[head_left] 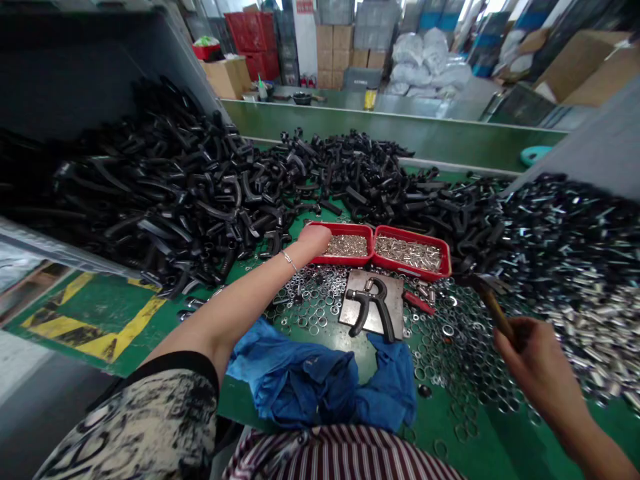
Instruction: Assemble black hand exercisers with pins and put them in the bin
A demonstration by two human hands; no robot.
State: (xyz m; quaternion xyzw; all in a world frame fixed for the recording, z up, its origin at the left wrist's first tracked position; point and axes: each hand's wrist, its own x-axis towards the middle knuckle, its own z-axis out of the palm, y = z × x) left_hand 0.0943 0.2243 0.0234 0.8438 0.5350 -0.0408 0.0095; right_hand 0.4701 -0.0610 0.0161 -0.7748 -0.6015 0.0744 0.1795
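Taking the metal plate (374, 321) as the clock's centre, the nearest thing is a striped apron (370, 457) at six o'clock, with a crumpled blue cloth (320, 380) at seven. Loose metal rings (465, 403) spread over the green table towards four.

The right hand (543, 357), between three and four, is wrapped around the wooden handle of a hammer (495, 313), its head raised towards the plate side. On the plate lies a black hand grip (384, 320), its two legs pointing towards six, a small silver part near its top. It looks partly put together: the legs seem already joined, but whether they are fastened cannot be told. Neither hand touches it. A red tool (419, 303) lies at three, just beside the plate.

Two red trays of small metal pins (410, 253) sit end to end from eleven to one. The left hand (314, 239), towards eleven, reaches into the left tray; its fingertips are hidden, so any hold cannot be told.

Farther out, black handles (165, 187) pile up from ten to one and silver sleeves (607, 333) at three, so plenty of loose parts seem left.
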